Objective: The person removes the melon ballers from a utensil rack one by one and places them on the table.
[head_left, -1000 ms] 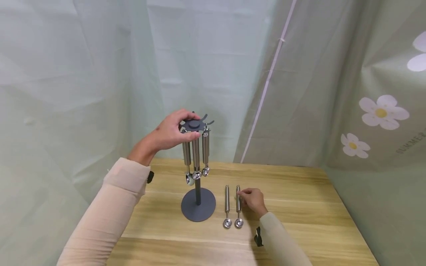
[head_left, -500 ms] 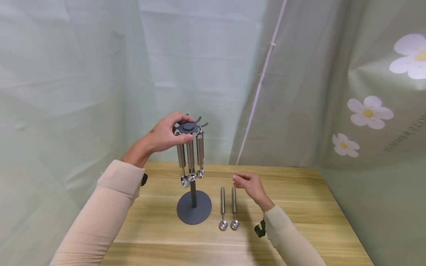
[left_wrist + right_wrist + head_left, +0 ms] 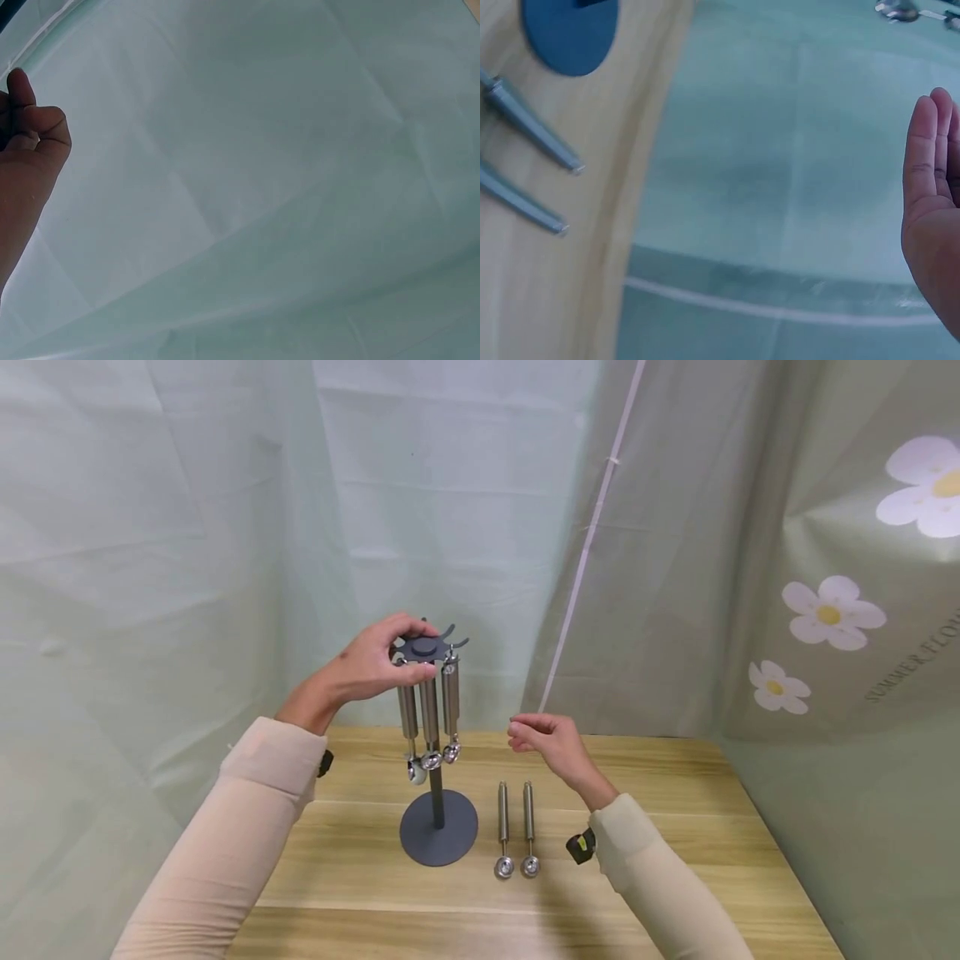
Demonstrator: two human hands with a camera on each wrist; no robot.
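Grey rack [image 3: 438, 827] stands near the table's [image 3: 675, 860] far edge, three scoops [image 3: 430, 710] hanging from its top disc, which the left hand [image 3: 372, 664] pinches. Right hand [image 3: 546, 741] hovers empty with loosely curled fingers above two scoops [image 3: 516, 827] lying just right of the rack's base.

Wooden table [image 3: 675, 843] ringed by pale green curtain [image 3: 187, 527] with daisy print [image 3: 832, 610]
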